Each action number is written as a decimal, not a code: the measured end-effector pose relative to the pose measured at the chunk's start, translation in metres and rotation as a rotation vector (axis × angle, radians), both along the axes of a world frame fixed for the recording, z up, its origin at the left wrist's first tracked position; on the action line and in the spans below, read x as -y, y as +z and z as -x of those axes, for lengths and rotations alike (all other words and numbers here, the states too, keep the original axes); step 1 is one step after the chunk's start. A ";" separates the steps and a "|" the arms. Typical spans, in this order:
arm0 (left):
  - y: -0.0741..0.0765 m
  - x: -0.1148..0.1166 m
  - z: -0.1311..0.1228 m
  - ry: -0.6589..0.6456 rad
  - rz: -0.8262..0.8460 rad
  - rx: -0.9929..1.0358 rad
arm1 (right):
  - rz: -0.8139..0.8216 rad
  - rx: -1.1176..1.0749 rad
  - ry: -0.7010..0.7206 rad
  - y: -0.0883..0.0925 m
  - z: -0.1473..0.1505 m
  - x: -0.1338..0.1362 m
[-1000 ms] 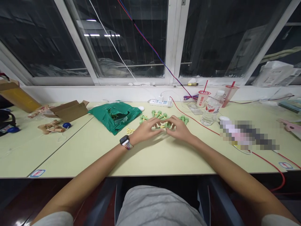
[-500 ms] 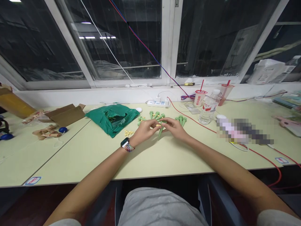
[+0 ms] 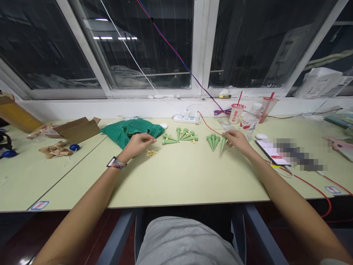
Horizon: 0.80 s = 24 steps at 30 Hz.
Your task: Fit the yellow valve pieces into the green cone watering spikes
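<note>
Head view: left hand (image 3: 138, 144) and right hand (image 3: 237, 142) each pinching, well apart

The left hand sits at the near edge of a crumpled green plastic bag (image 3: 129, 131), its thumb and forefinger closed on what looks like a small yellow piece (image 3: 151, 140), though the piece is too small to make out clearly. A loose heap of yellow pieces (image 3: 152, 152) lies on the bench (image 3: 179, 178) just below it. The right hand holds a green plastic spike (image 3: 223, 145) by its wide end between the fingers, with the tip tilted down toward the bench.

Just left of that hand, a tight bunch of green spikes (image 3: 213, 141) lies tips-toward-the-person. Further left is a fanned group of green spikes (image 3: 180, 137), some apparently with yellow ends. Sorting seems the likely reason for these separate groups: the spacing keeps the small parts from mixing, and the spikes lying close together are less apt to roll. The pinch at the wide end leaves the spike's narrow length free. A power strip (image 3: 186, 119) and a water bottle (image 3: 249, 120) stand toward the window.
</note>
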<state>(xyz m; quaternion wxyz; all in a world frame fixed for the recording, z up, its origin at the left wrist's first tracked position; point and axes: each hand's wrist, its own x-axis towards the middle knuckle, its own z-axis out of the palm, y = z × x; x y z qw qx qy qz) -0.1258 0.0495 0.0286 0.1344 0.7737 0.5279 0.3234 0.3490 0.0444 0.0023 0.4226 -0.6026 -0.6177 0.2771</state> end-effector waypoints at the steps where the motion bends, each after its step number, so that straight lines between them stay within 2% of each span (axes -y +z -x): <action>1: -0.006 -0.003 0.005 -0.020 0.014 -0.022 | 0.015 0.092 -0.051 -0.005 -0.003 -0.003; 4: -0.024 -0.013 0.014 -0.033 0.018 -0.078 | 0.002 0.312 -0.142 -0.019 -0.012 -0.011; 9: -0.040 -0.022 0.019 -0.066 -0.001 -0.196 | 0.017 0.590 -0.127 -0.028 -0.015 -0.014; 13: -0.038 -0.021 0.020 -0.082 -0.023 -0.247 | 0.040 0.730 -0.138 -0.032 -0.007 -0.012; 17: -0.033 -0.015 0.017 -0.101 -0.042 -0.271 | 0.069 0.765 -0.175 -0.034 0.000 -0.013; 24: -0.030 -0.006 0.012 -0.138 -0.035 -0.333 | 0.071 0.616 -0.206 -0.033 0.004 -0.018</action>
